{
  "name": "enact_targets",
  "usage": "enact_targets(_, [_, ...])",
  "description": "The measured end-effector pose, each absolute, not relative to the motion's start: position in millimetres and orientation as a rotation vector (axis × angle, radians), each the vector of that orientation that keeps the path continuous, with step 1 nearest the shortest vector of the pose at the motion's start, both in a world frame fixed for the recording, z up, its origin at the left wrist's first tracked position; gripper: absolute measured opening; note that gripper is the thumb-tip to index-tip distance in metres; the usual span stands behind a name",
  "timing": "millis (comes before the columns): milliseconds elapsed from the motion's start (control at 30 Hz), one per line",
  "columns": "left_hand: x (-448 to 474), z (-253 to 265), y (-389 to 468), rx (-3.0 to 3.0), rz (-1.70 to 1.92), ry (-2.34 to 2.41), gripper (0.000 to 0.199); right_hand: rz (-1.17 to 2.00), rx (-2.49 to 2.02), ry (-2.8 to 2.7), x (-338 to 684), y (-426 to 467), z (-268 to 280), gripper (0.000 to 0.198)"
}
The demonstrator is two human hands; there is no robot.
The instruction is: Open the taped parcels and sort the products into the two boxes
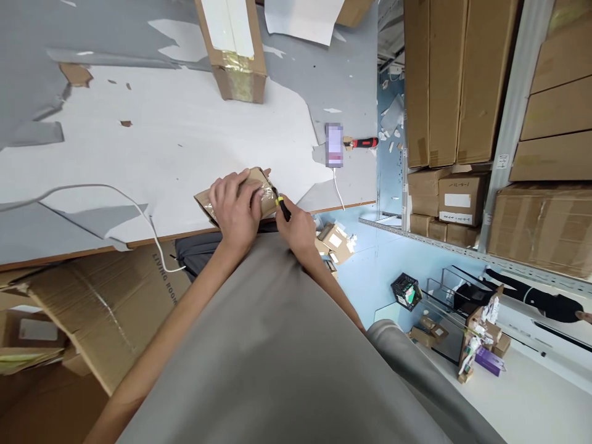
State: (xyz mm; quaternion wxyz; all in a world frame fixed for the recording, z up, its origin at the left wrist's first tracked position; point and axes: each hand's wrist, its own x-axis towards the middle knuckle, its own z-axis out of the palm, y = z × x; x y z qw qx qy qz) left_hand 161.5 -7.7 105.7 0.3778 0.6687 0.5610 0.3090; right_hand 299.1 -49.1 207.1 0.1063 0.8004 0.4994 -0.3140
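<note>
Near the table's front edge lies a small brown cardboard box (254,179) with shiny clear tape across its top, a little tilted. My left hand (235,208) grips it from above, fingers bent over the top and covering much of it. In my right hand (296,227), the fingers close around a cutter-like tool (283,208) with a black-and-yellow handle. Its tip points at the box's right edge, where the tape meets the side. Whether the tip is inside the cardboard is too small to tell.
A long taped carton (240,77) stands farther back. To the right are a phone (334,145) on a white cable and a red-and-black handled tool (365,142). Shelves of cartons (444,80) rise beyond. A large carton (106,296) sits below the table's left edge.
</note>
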Motion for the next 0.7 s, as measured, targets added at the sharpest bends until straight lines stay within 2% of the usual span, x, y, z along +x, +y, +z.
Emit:
enact_targets(100, [160,107,-7,1.733,0.797,1.446,0.039,-0.817,2.193,1.545,298,-45,217,0.062])
enact_targets(267, [159,106,-6,1.769,0.810,1.466,0.040,-0.815,2.085,1.619,306,-34,222,0.062])
enact_targets(433, [160,107,-6,1.786,0.798,1.474,0.038,-1.066,2.294,1.621,317,-34,210,0.050])
enact_targets(533, [161,107,-6,1.781,0.798,1.478,0.036,-1.171,2.324,1.636,320,-38,210,0.048])
enact_targets(700, [160,106,-5,1.746,0.794,1.477,0.037,-0.915,2.259,1.657,319,-38,224,0.055])
